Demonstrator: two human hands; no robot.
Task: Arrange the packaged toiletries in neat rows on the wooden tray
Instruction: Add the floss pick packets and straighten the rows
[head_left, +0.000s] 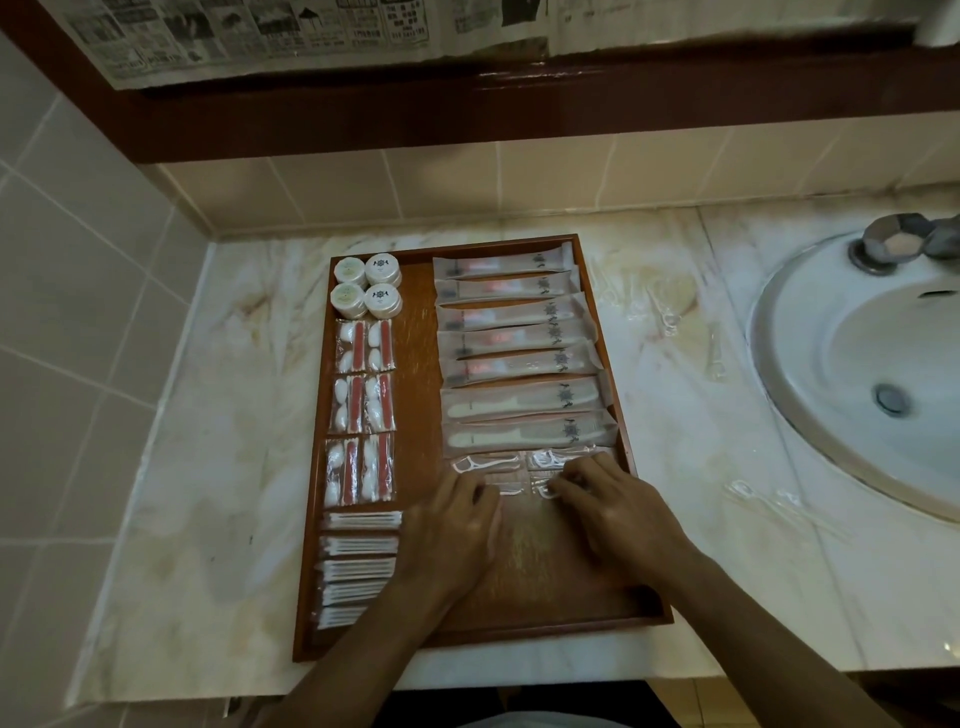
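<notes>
While both hands work at the floss pick packets (485, 464) in the right-hand column of the wooden tray (415, 332), I'm reading these as featherweight things: thin clear film, slick, floppy, likely to skate on the wood or cling to a fingertip. I'd pin each one flat with the finger pads and slide it by its sealed edge instead of lifting it. My left hand (452, 525) lies on the tray with its fingers bent down onto the near edge of the left packets; my right hand (613, 506) has its fingertips pressed on the right packets, and I can't tell whether either is pinching film or only pressing. Now the count. Far left corner: four round white tubs (367, 285), two by two. Below them, six red-and-white sachets (362, 400) in three pairs. Toward the near left corner, five cotton bud packs (358, 569), as best I can make out. Right column: five toothbrush sleeves (506, 314), then two comb sleeves (522, 415). The floss packets look like about four, partly covered by my fingers. Off the tray, loose clear packets (665, 312) lie on the marble counter (208, 467) beside the sink (857, 364); several, number unclear.
</notes>
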